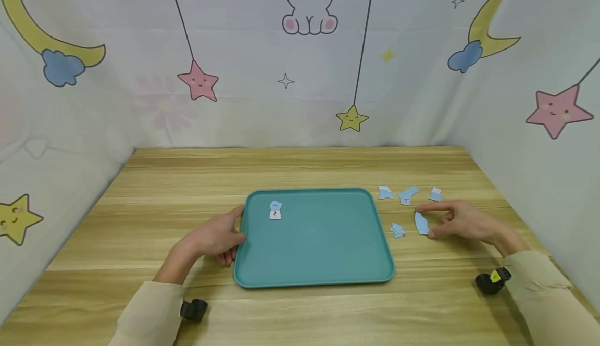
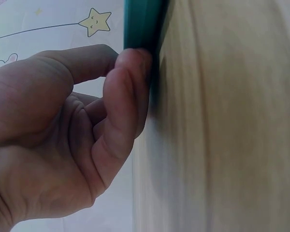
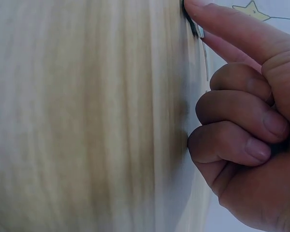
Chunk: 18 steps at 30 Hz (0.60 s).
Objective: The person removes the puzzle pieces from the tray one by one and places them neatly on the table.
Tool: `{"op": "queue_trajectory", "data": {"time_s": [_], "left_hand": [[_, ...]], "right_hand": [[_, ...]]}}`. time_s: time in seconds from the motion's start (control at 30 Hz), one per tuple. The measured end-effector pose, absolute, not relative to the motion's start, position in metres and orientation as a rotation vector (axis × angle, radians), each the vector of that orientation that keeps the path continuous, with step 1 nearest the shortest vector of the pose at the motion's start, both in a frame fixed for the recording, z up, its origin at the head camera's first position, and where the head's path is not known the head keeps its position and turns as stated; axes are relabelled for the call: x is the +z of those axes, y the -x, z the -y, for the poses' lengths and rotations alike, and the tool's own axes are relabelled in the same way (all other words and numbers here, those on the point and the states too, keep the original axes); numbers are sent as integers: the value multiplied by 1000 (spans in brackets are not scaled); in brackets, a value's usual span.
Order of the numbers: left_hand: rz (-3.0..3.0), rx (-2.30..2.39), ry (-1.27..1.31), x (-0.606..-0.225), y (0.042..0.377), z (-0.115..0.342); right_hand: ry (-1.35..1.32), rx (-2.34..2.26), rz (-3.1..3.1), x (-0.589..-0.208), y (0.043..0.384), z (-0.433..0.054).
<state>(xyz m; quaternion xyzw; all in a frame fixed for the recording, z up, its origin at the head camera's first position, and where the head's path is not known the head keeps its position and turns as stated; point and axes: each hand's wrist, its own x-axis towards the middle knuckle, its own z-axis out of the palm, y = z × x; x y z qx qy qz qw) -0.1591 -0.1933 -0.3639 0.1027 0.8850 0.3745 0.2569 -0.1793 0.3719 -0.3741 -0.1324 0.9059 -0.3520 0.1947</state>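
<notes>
My left hand (image 1: 217,236) is at the left side of a teal tray (image 1: 319,247), holding its rim with the thumb and index finger. In the left wrist view the other fingers curl beside the tray edge. To the right of the tray, my right hand (image 1: 461,222) has its index finger and thumb at opposite ends of a curved light-blue paper piece (image 1: 422,223), pinching it at the table. Its other fingers are folded in the right wrist view. One blue-and-white paper piece (image 1: 275,210) with a small printed mark lies in the tray's upper left.
Several more blue paper pieces lie right of the tray: a notched piece (image 1: 385,193), a branching piece (image 1: 408,195), a small squarish piece (image 1: 435,194) and a jagged piece (image 1: 397,230). The wooden table (image 1: 300,314) meets a printed curtain (image 1: 262,122) at the back and sides.
</notes>
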Motion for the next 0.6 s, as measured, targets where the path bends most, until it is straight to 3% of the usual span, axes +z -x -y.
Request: {"op": "queue_trajectory", "data": {"time_s": [0.6], "left_hand": [[-2403, 1031, -295, -368, 161, 195]], "right_hand": [[372, -1044, -2507, -366, 184, -370]]}}
